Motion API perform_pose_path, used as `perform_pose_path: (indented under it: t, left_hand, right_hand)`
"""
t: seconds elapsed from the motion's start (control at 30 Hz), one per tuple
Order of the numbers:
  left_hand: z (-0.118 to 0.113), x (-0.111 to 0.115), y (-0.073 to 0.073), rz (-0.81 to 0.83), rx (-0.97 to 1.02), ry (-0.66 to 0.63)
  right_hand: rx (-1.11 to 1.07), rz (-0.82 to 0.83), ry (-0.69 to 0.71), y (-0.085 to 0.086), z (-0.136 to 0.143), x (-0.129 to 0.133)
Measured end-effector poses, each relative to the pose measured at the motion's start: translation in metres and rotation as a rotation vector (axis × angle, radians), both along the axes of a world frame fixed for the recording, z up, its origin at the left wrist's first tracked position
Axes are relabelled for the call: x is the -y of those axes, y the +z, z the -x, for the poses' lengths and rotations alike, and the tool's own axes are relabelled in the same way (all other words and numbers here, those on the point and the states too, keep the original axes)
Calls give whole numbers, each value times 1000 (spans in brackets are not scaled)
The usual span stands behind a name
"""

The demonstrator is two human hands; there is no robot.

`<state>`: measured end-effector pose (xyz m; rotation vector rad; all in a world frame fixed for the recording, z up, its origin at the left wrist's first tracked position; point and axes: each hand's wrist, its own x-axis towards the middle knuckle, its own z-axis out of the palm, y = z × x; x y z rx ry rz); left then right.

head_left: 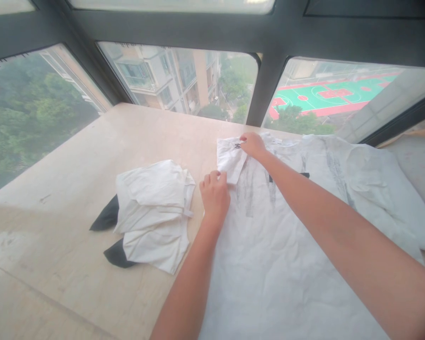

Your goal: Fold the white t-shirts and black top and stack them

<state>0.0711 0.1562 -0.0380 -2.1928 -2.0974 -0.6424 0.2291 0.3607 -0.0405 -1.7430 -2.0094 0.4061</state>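
Note:
A white T-shirt (269, 264) with grey streaks and small dark marks lies spread over the ledge. Its left sleeve (230, 163), bearing a small dark print, is folded inward over the body. My left hand (215, 191) pinches the edge of the shirt by the lower corner of that sleeve, fingers curled. Farther up, my right hand (253, 144) has thumb and fingers closed on the sleeve's fabric beside the print. My right forearm crosses above the shirt and hides part of its chest.
Left of the shirt, a crumpled white garment (156, 212) with two black pointed ends rests on the beige stone ledge (56, 203). Dark window frames (264, 89) border the ledge at the back. White cloth (407, 189) lies at the far right.

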Motion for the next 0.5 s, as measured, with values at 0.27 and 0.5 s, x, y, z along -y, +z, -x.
perform_pose_path:
  t: [0.27, 0.5]
  left_hand:
    - [41, 100, 24, 409, -23, 172]
    - [68, 239, 29, 862, 187, 322]
  right_hand:
    - [183, 128, 190, 16, 60, -10]
    - [262, 201, 168, 14, 76, -10]
